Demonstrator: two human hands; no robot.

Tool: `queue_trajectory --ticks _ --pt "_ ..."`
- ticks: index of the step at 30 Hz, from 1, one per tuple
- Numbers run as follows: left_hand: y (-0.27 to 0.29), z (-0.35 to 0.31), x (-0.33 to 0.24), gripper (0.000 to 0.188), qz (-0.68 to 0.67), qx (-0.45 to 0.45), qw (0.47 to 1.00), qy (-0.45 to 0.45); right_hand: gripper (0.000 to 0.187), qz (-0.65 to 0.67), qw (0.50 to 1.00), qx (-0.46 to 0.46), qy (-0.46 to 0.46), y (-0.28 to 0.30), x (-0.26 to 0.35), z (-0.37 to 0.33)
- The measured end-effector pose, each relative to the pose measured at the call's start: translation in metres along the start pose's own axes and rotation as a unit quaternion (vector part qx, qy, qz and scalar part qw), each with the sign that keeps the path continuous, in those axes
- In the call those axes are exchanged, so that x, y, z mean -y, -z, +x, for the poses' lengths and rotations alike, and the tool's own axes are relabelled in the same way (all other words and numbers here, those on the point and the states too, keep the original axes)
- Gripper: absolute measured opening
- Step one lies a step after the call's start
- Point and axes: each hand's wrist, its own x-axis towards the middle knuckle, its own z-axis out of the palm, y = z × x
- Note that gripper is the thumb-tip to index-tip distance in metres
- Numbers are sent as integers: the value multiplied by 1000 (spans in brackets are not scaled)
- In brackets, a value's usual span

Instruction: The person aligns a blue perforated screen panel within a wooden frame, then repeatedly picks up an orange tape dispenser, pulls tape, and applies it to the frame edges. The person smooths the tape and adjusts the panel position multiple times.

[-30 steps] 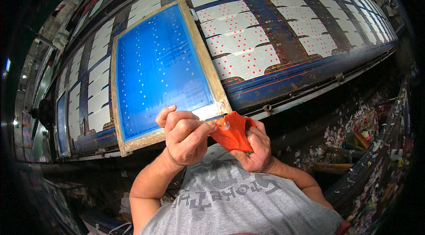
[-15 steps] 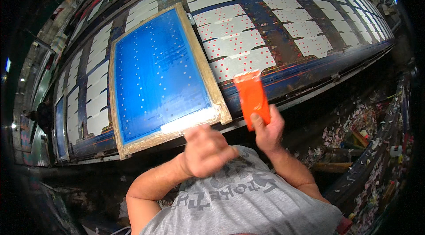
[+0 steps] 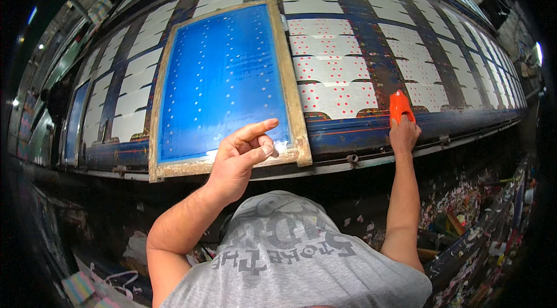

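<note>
My left hand (image 3: pixel 241 157) is over the lower right corner of a blue printing screen (image 3: pixel 214 87) in a wooden frame. Its index finger points out and the other fingers curl loosely, with the thumb apart; I see nothing held. My right hand (image 3: pixel 405 134) reaches forward with its fingers closed around an orange-red, flat scraper-like tool (image 3: pixel 400 105). That tool is seen nearly end-on at the table's near edge, between two columns of dotted sheets. White sheets with red dots (image 3: pixel 336 99) lie just right of the frame. Small pale dots run in rows across the screen.
The long dark printing table (image 3: pixel 371 128) curves across the view, bearing columns of plain white sheets (image 3: pixel 136 96). More sheets with smaller red dots (image 3: pixel 426 96) lie farther right. Another blue screen (image 3: pixel 75 122) stands at far left. Scraps and debris (image 3: pixel 464 215) cover the area at lower right.
My right hand has carried the orange tool forward and to the right, away from the screen's corner. My left hand has risen over the screen's lower edge, index finger extended. The view has shifted.
</note>
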Motion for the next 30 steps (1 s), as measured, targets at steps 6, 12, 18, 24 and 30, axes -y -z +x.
queue_trajectory --ticks 6,12,18,24,30 --pt "2 -15 -8 80 104 -22 993 -48 29 83 966 -226 96 50 42 -13" --pt "0 -23 -10 83 329 16 932 -151 29 572 721 139 366 136 161 -71" --pt "9 -38 -16 82 431 43 881 -193 30 505 668 163 522 193 229 -98" --pt "26 -59 -22 83 473 26 859 -197 17 462 660 226 548 200 261 -117" --pt "50 -76 -28 80 447 13 876 -180 12 465 634 200 585 189 288 -136"
